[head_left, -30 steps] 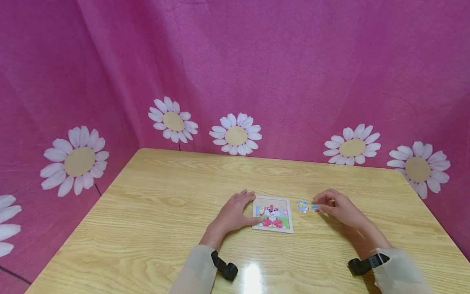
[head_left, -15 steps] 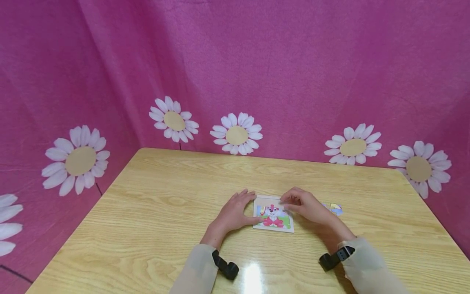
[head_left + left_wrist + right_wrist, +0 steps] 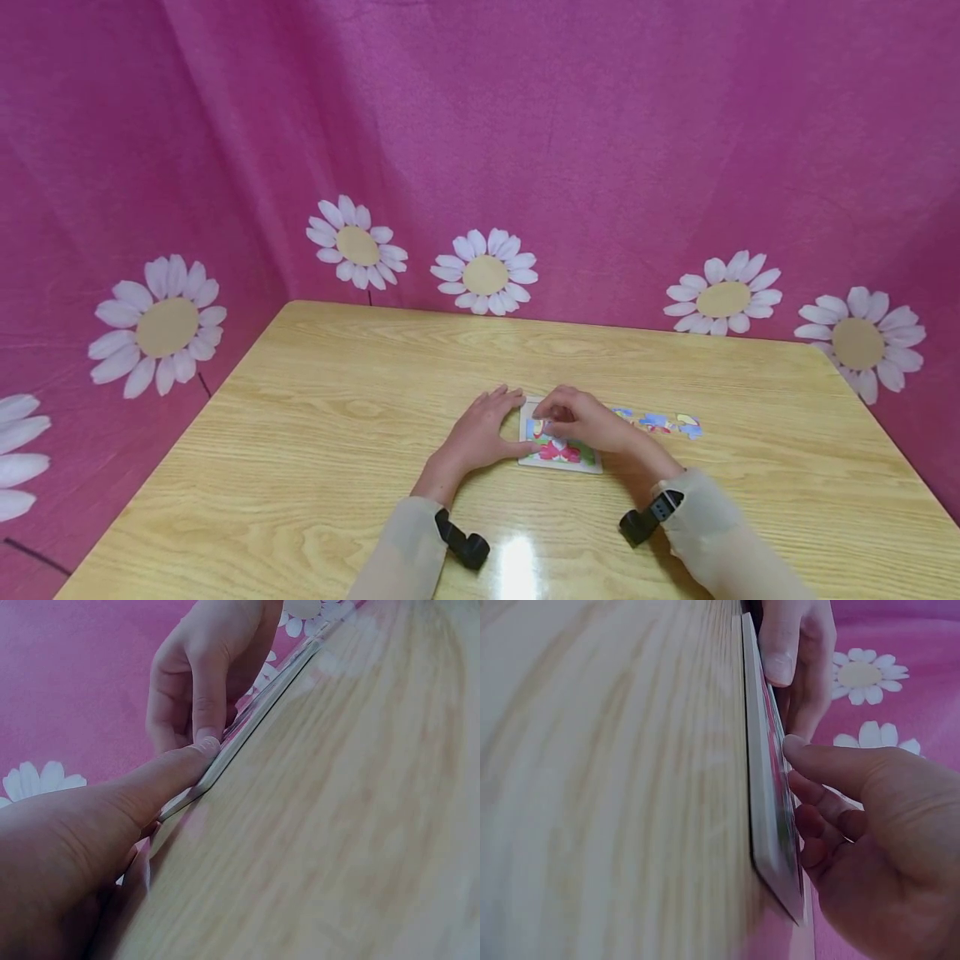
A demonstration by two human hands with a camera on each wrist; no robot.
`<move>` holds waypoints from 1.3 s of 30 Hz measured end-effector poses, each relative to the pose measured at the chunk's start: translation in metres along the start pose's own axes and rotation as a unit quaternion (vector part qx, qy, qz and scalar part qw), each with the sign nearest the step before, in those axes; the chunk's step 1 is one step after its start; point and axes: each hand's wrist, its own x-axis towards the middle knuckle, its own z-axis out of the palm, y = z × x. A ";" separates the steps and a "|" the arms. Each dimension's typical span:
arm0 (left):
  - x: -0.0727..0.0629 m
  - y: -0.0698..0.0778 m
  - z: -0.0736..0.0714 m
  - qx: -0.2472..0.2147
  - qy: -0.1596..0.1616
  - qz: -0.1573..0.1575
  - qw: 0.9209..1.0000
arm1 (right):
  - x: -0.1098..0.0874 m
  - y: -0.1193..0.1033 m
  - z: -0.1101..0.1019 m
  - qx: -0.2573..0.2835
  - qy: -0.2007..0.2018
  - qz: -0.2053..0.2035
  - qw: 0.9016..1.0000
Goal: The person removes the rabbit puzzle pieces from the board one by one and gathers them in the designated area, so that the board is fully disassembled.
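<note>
A small jigsaw tray (image 3: 561,467) with a pale frame lies flat on the table; a red and white cartoon animal shows in it. My left hand (image 3: 480,433) holds the tray at its left side, thumb over the near edge and fingers at the far corner. Over the upper part of the tray is my right hand (image 3: 588,421), thumb and fingertips drawn together close to the picture, pinching a puzzle piece that the fingers mostly hide. In the right wrist view the right thumb (image 3: 832,761) sits right at the tray's surface, the other fingers curled beneath.
Loose puzzle pieces (image 3: 656,422) in blue, yellow and red lie right of the tray, partly behind the right hand. The wooden table (image 3: 300,433) reaches back to a pink curtain (image 3: 585,150) with daisies. Each wrist wears a black camera strap.
My right hand has moved left from the loose pieces to over the tray, bringing a piece with it. My left hand has stayed at the tray's left side.
</note>
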 end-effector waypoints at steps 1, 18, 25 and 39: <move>0.000 0.000 0.000 0.001 0.000 0.000 1.000 | 0.001 0.000 0.001 0.001 -0.005 0.000 1.000; 0.001 0.001 0.001 0.000 0.000 -0.012 1.000 | 0.004 -0.006 0.006 0.002 -0.002 0.003 1.000; 0.002 0.001 0.001 0.004 0.003 -0.007 1.000 | 0.001 -0.013 0.009 -0.010 0.029 -0.012 0.999; 0.002 -0.001 0.001 0.000 0.003 -0.009 1.000 | 0.001 -0.019 0.009 -0.039 0.057 -0.030 0.997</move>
